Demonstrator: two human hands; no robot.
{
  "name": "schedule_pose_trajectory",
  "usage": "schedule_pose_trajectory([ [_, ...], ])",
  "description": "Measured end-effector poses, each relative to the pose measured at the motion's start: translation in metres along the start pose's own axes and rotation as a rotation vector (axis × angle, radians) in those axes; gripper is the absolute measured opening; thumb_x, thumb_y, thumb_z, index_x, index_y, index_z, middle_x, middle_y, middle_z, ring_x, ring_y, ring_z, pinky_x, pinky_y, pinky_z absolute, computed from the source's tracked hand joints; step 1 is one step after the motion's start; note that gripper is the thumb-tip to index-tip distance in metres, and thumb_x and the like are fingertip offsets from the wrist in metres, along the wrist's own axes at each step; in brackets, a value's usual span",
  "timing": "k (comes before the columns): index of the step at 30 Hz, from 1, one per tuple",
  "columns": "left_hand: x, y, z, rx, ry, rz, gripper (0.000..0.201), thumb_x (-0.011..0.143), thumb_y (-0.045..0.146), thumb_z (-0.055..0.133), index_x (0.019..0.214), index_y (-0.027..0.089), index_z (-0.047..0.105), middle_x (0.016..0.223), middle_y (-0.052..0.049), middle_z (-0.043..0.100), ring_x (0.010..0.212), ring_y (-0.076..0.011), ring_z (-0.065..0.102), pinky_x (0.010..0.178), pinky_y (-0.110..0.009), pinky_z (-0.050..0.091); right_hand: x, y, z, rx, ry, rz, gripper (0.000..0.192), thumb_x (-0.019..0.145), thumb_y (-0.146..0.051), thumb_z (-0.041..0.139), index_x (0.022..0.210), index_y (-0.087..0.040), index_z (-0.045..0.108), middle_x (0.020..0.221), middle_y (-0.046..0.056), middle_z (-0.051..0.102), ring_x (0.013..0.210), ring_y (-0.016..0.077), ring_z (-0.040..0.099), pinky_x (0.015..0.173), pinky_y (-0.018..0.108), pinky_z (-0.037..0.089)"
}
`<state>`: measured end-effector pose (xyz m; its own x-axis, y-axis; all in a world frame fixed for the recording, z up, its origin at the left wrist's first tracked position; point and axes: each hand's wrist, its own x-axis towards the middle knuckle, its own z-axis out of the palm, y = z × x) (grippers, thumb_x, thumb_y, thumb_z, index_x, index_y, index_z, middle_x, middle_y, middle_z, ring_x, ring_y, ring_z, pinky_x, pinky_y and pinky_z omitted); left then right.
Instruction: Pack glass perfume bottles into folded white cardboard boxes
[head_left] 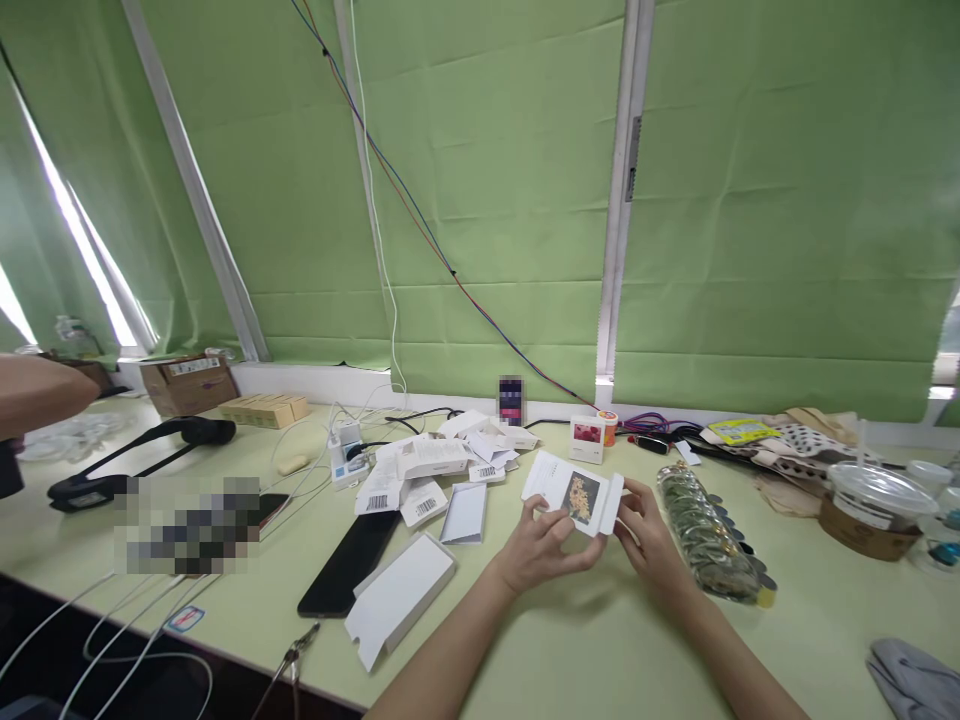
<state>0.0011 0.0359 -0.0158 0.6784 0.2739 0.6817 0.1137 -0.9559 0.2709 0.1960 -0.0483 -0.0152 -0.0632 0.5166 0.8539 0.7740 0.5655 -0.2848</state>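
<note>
Both my hands hold a small white flat carton (574, 493) with a printed flower picture, a little above the pale green table (600, 640). My left hand (538, 545) grips its lower left part with fingers on the front face. My right hand (646, 530) pinches its right end flap. The carton's flaps stand open on both sides.
A pile of white cartons (439, 470) lies left of centre, with a flattened white box (397, 595) and a black phone (349, 562) nearer me. A plastic sleeve of round tins (709, 540) lies right of my hands. A lidded cup (870, 505), cables and cardboard boxes (187, 383) ring the table.
</note>
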Motion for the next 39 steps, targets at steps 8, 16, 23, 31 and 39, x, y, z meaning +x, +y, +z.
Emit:
schedule_pose_trajectory([
  [8, 0.003, 0.001, -0.003, 0.161, 0.031, 0.043, 0.034, 0.082, 0.009, 0.048, 0.09, 0.038, 0.065, 0.088, -0.003, 0.054, 0.088, -0.0184, 0.053, 0.096, -0.053, 0.041, -0.002, -0.002, 0.004, -0.039, 0.064, -0.035, 0.023, 0.087, -0.01, 0.047, 0.104, -0.022, 0.057, 0.112, 0.012, 0.043, 0.086, 0.0197, 0.057, 0.07, 0.035, 0.054],
  [16, -0.005, 0.004, 0.012, 0.312, 0.133, 0.246, 0.023, 0.068, 0.019, 0.067, 0.082, 0.037, 0.065, 0.079, 0.0, 0.056, 0.085, -0.018, 0.058, 0.088, -0.039, 0.051, -0.007, 0.002, 0.006, -0.017, 0.094, -0.062, 0.02, 0.084, -0.009, 0.046, 0.1, -0.018, 0.053, 0.109, 0.012, 0.044, 0.097, 0.0227, 0.054, 0.078, 0.035, 0.051],
  [23, 0.004, 0.018, 0.012, -0.019, 0.379, -0.132, 0.042, 0.078, 0.005, 0.053, 0.11, 0.032, 0.054, 0.101, -0.004, 0.048, 0.097, -0.0177, 0.053, 0.087, -0.039, 0.049, -0.004, -0.004, 0.006, -0.11, 0.068, -0.017, 0.026, 0.09, -0.016, 0.046, 0.114, -0.019, 0.057, 0.107, 0.01, 0.043, 0.078, 0.0153, 0.056, 0.069, 0.029, 0.052],
  [31, 0.013, 0.027, 0.029, -0.92, 0.284, -0.597, 0.047, 0.066, 0.019, 0.073, 0.105, 0.026, 0.047, 0.106, -0.002, 0.049, 0.093, -0.0157, 0.049, 0.077, -0.03, 0.053, -0.001, -0.006, 0.006, -0.361, -0.029, 0.056, 0.025, 0.095, -0.025, 0.04, 0.104, -0.015, 0.06, 0.09, 0.008, 0.054, 0.07, 0.0166, 0.059, 0.062, 0.029, 0.05],
  [39, 0.016, 0.021, 0.025, -0.861, 0.23, -0.606, 0.064, 0.065, 0.006, 0.064, 0.121, 0.028, 0.04, 0.1, -0.002, 0.056, 0.098, -0.0174, 0.054, 0.087, -0.033, 0.046, -0.001, -0.017, -0.034, -0.37, 0.019, 0.162, 0.027, 0.097, -0.029, 0.036, 0.112, -0.017, 0.055, 0.098, 0.008, 0.059, 0.087, 0.0186, 0.061, 0.075, 0.028, 0.046],
])
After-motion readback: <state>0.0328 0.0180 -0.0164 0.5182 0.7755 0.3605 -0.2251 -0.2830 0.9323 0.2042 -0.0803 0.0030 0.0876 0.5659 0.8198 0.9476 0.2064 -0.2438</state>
